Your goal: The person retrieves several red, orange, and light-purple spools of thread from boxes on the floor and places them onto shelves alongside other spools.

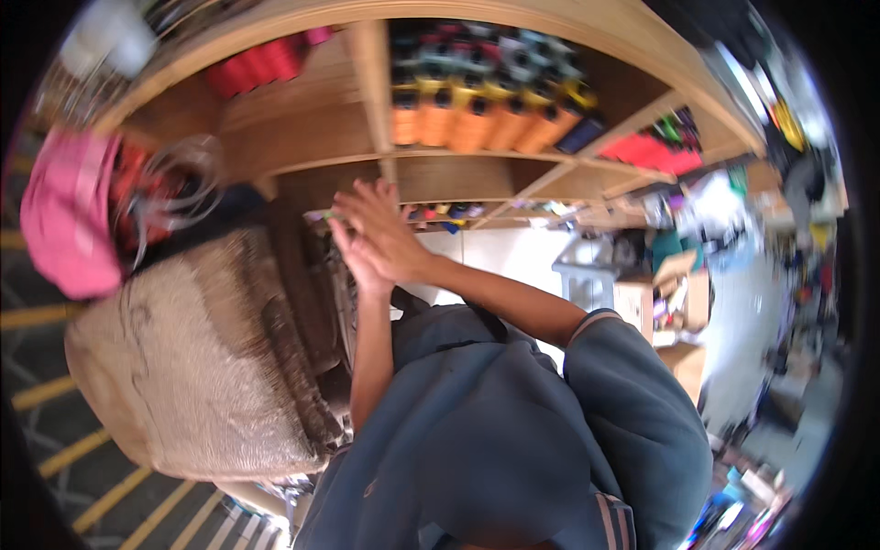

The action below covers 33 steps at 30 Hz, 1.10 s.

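Observation:
In front of my chest, my right hand (389, 231) lies across my left hand (363, 264), palm side against it. The fingers of the right hand are stretched out and slightly apart. Partly covered by it, the left hand shows at least one straight finger. I see nothing held between them, though motion blurs the fingertips. Just beyond both hands stands a wooden shelf unit (370, 87). Large orange thread cones (473, 123) fill one of its compartments. To the left of my hands rests a thick pile of brown plush fabric (197, 353).
A pink cloth bundle (69, 215) and loops of pale cord (183, 179) lie beyond the fabric. Red cones (257, 66) and red packs (653, 151) sit in other compartments. At right are a grey plastic stool (587, 275) and an open cardboard box (683, 298).

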Motion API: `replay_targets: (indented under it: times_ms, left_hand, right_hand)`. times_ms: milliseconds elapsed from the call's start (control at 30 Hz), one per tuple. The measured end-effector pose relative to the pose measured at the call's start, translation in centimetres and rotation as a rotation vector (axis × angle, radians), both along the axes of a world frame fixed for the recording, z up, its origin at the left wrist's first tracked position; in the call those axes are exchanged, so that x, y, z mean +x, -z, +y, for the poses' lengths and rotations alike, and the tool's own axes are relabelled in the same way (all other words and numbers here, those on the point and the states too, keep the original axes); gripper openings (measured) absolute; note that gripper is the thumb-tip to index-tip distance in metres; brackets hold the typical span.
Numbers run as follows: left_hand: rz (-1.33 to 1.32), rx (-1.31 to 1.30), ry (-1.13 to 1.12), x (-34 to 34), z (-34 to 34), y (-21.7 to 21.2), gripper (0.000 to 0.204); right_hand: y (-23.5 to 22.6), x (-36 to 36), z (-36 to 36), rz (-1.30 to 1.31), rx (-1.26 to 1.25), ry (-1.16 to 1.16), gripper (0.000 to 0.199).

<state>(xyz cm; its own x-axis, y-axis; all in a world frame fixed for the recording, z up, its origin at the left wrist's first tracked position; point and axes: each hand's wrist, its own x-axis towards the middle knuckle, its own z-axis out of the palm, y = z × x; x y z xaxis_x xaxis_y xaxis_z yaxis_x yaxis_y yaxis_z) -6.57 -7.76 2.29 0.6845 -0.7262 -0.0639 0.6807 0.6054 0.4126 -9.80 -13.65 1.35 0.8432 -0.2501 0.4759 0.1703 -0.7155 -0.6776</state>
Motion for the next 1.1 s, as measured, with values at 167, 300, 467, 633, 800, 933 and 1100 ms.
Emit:
replay_targets:
  times_ms: [167,300,467,633,800,933,1100]
  left_hand:
    - [0.103,0.004,0.238,-7.4,-6.4,1.1,0.086]
    - [0.095,-0.076,0.580,-16.3,-12.1,2.7,0.080]
    - [-0.351,0.213,0.829,-33.4,-17.2,2.1,0.076]
    - [-0.802,0.050,1.117,-49.0,-16.4,0.3,0.070]
    - [-1.159,-0.210,1.199,-58.1,-15.3,1.2,0.065]
    - [-1.698,-0.644,1.059,-62.3,-15.2,1.9,0.080]
    - [-1.884,-0.999,0.963,-66.0,-19.4,5.4,0.070]
  right_hand:
    - [-0.9,-13.8,-4.9,0.103,-0.041,0.002,0.073]
    - [0.3,-25.8,-7.6,0.201,-0.013,0.235,0.075]
    - [1.6,-40.1,-7.8,-0.040,0.294,0.642,0.069]
    - [3.2,-50.7,-7.6,-0.370,0.591,1.107,0.071]
    - [0.4,-60.2,-4.7,-0.755,1.104,1.143,0.075]
    - [-1.9,-64.7,-4.6,-1.145,1.321,1.181,0.083]
    - [1.2,-70.4,-3.8,-1.297,1.642,0.947,0.088]
